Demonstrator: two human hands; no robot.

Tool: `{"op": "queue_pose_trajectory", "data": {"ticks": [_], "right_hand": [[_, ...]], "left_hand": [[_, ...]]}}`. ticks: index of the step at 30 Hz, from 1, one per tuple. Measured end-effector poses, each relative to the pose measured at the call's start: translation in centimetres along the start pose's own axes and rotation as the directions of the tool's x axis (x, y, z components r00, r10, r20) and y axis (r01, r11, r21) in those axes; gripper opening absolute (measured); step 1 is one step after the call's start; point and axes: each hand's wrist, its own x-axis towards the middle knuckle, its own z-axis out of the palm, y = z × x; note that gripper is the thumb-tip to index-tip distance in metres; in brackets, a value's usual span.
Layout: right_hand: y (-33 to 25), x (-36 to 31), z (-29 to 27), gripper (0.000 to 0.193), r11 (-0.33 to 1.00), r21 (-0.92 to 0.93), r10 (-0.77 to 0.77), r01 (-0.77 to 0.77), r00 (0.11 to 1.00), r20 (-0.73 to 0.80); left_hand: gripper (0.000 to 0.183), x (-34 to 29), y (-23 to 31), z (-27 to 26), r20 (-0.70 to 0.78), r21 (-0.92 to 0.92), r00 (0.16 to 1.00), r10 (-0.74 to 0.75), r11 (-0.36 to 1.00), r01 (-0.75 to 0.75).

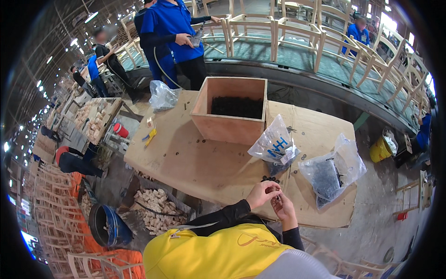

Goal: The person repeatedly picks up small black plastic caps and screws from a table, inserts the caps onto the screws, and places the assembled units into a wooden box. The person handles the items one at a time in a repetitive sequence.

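Observation:
My left hand and my right hand meet at the near edge of a plywood table. Both pinch a small dark part between the fingertips; its shape is too small to tell. Just beyond my fingers lies a small heap of black washers. A clear plastic bag with dark pieces stands behind it. Another clear bag full of black screws lies to the right. An open wooden box holding black parts sits at the table's far side.
A person in blue stands beyond the table holding a tool. A yellow-handled tool and a crumpled clear bag lie at the far left. Wooden chair frames line a conveyor behind. Wood blocks and a blue bucket sit on the floor.

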Motion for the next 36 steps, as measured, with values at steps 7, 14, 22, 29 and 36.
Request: {"op": "queue_pose_trajectory", "data": {"ticks": [7,14,22,29,36], "right_hand": [[0.6,-0.2,-0.3,0.019,0.982,0.143,0.102,-0.123,0.983,0.150],[0.4,-0.8,0.2,0.026,0.979,0.110,0.130,-0.171,0.944,0.303],[-0.4,-1.9,1.3,0.032,0.988,-0.097,-0.112,0.120,0.991,0.077],[-0.8,-1.9,1.0,0.026,0.985,0.131,-0.121,0.110,0.989,0.084],[-1.2,-2.5,2.4,0.018,0.988,0.140,-0.080,0.062,0.988,0.134]], "left_hand": [[0.015,-0.3,1.0,-0.6,-0.089,0.372,0.937,0.337,0.884,-0.282],[0.014,2.9,4.3,-5.3,0.068,0.351,0.922,0.381,0.856,-0.380],[0.016,11.7,15.6,-16.9,-0.512,0.634,0.467,0.721,0.684,-0.362],[0.016,5.2,8.2,-6.1,0.158,0.044,0.986,0.052,0.997,-0.060],[0.016,2.6,3.9,-1.9,0.153,-0.052,0.988,0.013,0.999,-0.005]]}}
